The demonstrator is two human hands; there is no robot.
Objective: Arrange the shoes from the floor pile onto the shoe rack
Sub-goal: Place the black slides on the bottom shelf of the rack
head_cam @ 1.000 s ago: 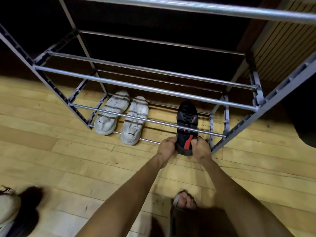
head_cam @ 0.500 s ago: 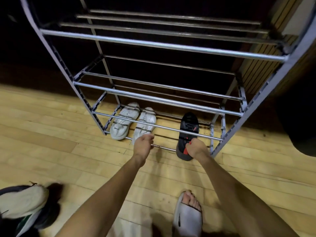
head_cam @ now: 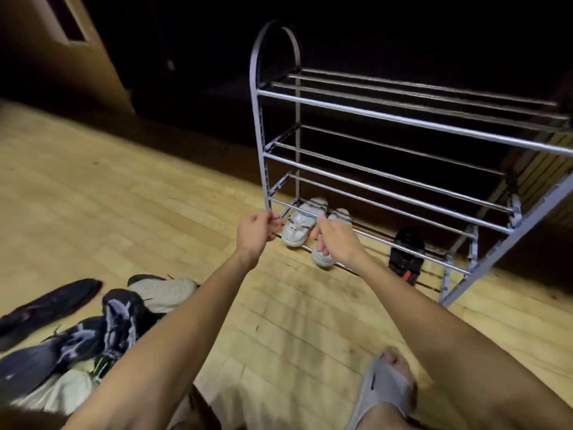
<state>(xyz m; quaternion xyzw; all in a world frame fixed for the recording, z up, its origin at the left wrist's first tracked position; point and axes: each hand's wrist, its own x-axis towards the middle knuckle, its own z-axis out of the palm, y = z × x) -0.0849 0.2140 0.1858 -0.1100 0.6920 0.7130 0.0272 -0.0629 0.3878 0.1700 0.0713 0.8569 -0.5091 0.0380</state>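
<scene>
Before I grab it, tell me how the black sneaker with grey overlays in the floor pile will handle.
The black-and-grey sneaker looks padded with a thick sole, so probably holds shape. Its loose laces may snag the beige shoe beside it. Likely light.

Head view, downward toward floor [head_cam: 155, 187]

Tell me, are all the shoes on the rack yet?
Not yet. Two white sneakers and one black shoe sit on the shoe rack's bottom shelf. The left hand and right hand hold nothing. The floor pile still waits.
</scene>
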